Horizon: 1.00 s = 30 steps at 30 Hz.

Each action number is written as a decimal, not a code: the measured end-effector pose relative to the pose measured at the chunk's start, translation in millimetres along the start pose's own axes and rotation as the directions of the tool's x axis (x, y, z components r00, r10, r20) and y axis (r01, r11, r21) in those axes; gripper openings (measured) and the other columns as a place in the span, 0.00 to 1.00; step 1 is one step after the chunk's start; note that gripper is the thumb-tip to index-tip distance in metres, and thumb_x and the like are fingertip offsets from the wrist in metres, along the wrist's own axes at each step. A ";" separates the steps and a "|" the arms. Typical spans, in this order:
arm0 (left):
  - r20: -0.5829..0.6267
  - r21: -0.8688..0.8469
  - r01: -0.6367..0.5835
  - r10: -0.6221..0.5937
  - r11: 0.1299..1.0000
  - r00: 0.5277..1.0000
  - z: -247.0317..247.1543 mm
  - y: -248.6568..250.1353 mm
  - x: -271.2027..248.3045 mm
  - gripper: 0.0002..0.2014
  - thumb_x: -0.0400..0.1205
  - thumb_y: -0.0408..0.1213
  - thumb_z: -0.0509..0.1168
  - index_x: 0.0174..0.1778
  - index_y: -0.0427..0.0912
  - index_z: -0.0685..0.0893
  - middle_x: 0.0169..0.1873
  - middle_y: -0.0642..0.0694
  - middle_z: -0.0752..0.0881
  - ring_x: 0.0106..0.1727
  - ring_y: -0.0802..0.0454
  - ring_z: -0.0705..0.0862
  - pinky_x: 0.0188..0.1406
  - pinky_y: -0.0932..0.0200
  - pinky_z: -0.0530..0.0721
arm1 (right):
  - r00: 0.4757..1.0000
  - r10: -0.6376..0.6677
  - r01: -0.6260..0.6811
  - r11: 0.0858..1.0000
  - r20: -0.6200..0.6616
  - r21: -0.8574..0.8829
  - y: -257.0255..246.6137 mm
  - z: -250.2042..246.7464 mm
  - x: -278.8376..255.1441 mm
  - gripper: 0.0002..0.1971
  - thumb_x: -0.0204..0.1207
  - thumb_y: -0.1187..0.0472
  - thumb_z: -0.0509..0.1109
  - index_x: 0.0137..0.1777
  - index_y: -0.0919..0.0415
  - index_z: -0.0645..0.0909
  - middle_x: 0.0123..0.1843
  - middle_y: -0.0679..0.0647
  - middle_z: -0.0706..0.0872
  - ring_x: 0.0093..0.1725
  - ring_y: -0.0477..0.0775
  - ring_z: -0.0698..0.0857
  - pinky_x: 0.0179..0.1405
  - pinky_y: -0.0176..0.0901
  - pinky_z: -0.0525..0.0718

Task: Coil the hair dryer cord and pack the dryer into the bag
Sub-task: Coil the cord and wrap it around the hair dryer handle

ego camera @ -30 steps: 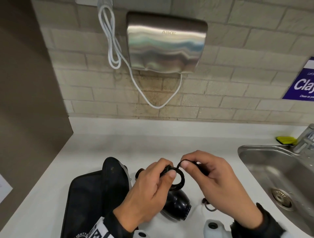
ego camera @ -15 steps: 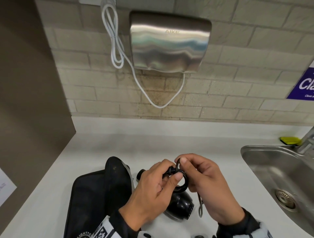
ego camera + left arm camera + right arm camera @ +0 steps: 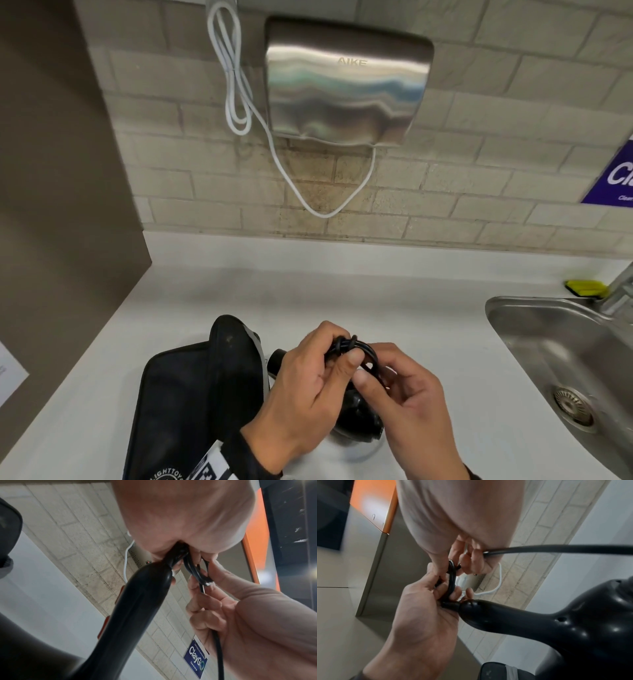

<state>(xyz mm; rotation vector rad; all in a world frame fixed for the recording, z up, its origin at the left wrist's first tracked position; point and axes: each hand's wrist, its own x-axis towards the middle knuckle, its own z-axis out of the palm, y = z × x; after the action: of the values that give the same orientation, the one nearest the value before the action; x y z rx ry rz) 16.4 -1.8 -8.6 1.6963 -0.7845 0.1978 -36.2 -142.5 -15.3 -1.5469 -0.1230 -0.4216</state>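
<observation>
One hair dryer (image 3: 356, 409) sits on the counter (image 3: 411, 301) beside one open black bag (image 3: 191, 394), its cord (image 3: 356, 347) looped and gripped by two hands, left hand (image 3: 301, 387) and right hand (image 3: 407, 407), below one wall hand dryer (image 3: 346, 82).

hair dryer (image 3: 359, 416): glossy black body, black handle. cord (image 3: 356, 349): black, loops at 12 o'clock of the dryer. bag (image 3: 191, 394): black with a grey band on the raised flap, white lettering at its 6 o'clock edge. sleeve (image 3: 219, 462): black with a white-and-black square pattern. counter (image 3: 342, 294): plain white. wall (image 3: 479, 178): beige brick pattern, pale joints, brownish stain at 6 o'clock of the hand dryer. hand dryer (image 3: 346, 85): brushed silver, wavy reflections. wall cable (image 3: 236, 85): white. sink (image 3: 561, 359): steel grey. sponge (image 3: 585, 287): yellow-green, at 12 o'clock of the sink. sign (image 3: 613, 181): purple-blue, white letters. side panel (image 3: 58, 171): dull brown.
</observation>
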 end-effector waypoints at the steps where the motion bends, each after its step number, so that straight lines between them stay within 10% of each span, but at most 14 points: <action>1: 0.003 -0.003 0.006 -0.006 1.000 1.000 0.2 -0.5 -0.7 0.09 0.84 0.53 0.59 0.46 0.53 0.77 0.28 0.65 0.76 0.26 0.65 0.75 0.30 0.77 0.68 | 1.000 0.004 -0.005 1.000 -0.006 -0.015 -0.2 -1.1 0.4 0.12 0.67 0.54 0.78 0.48 0.58 0.90 0.44 0.58 0.90 0.44 0.55 0.88 0.45 0.43 0.85; 9: 0.015 -0.170 0.082 -0.081 0.982 0.997 3.1 7.3 -0.3 0.11 0.83 0.53 0.62 0.50 0.52 0.84 0.39 0.48 0.89 0.43 0.45 0.88 0.45 0.45 0.87 | 0.992 0.060 -0.049 0.993 0.106 -0.112 -11.5 -13.9 7.9 0.11 0.70 0.53 0.76 0.46 0.60 0.89 0.40 0.60 0.91 0.41 0.59 0.89 0.45 0.48 0.86; 12: 0.020 -0.275 0.164 -0.165 0.947 0.986 5.6 10.8 2.5 0.14 0.82 0.54 0.63 0.45 0.48 0.86 0.38 0.47 0.90 0.43 0.49 0.89 0.46 0.49 0.88 | 0.996 0.021 0.001 0.969 0.086 -0.247 -14.4 -16.0 7.8 0.10 0.67 0.51 0.78 0.46 0.51 0.89 0.42 0.54 0.92 0.46 0.58 0.87 0.54 0.57 0.84; 15: -0.015 -0.315 0.213 -0.230 0.925 0.973 8.4 12.1 6.3 0.16 0.81 0.56 0.63 0.42 0.47 0.87 0.36 0.49 0.89 0.41 0.52 0.87 0.45 0.55 0.85 | 0.986 -0.116 0.069 0.937 -0.120 -0.342 -11.9 -6.8 4.5 0.16 0.64 0.56 0.84 0.45 0.42 0.81 0.42 0.44 0.90 0.46 0.46 0.86 0.52 0.36 0.80; 19: -0.068 -0.348 0.235 -0.274 0.908 0.959 11.6 13.0 9.7 0.18 0.80 0.56 0.64 0.40 0.44 0.85 0.33 0.44 0.86 0.38 0.54 0.84 0.43 0.51 0.83 | 0.831 -0.555 0.359 0.600 -0.048 -0.715 -2.9 7.0 2.7 0.02 0.72 0.57 0.76 0.43 0.51 0.87 0.47 0.42 0.91 0.46 0.52 0.87 0.45 0.49 0.83; 23: -0.076 -0.318 0.218 -0.254 0.923 0.964 10.7 12.3 7.8 0.19 0.78 0.59 0.62 0.40 0.45 0.84 0.35 0.41 0.87 0.37 0.45 0.84 0.41 0.48 0.85 | 0.749 -0.652 0.225 0.423 -0.122 -0.878 8.5 16.0 2.4 0.10 0.77 0.54 0.71 0.45 0.56 0.93 0.51 0.51 0.93 0.42 0.61 0.87 0.37 0.53 0.83; 26: -0.050 -0.267 0.214 -0.235 0.940 0.971 10.0 12.6 7.5 0.16 0.83 0.55 0.63 0.40 0.47 0.83 0.31 0.49 0.86 0.33 0.56 0.83 0.37 0.55 0.83 | 0.823 -0.543 0.207 0.556 -0.164 -0.805 5.3 24.3 -1.4 0.10 0.77 0.54 0.68 0.46 0.54 0.91 0.53 0.46 0.91 0.48 0.57 0.84 0.45 0.46 0.83; 30: -0.086 -0.177 0.175 -0.192 0.968 0.978 8.7 9.8 11.1 0.15 0.85 0.55 0.61 0.39 0.50 0.82 0.27 0.56 0.82 0.29 0.62 0.78 0.31 0.64 0.78 | 0.977 -0.024 -0.058 0.926 -0.211 -0.372 -15.0 21.4 -1.1 0.04 0.71 0.52 0.71 0.39 0.47 0.87 0.55 0.41 0.85 0.52 0.44 0.84 0.47 0.26 0.78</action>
<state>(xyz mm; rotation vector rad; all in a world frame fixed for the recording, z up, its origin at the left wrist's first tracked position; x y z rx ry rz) 16.6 -14.8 2.5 1.5745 -0.5479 0.0865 -38.3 -120.7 -0.8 -1.8670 0.1476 -0.6206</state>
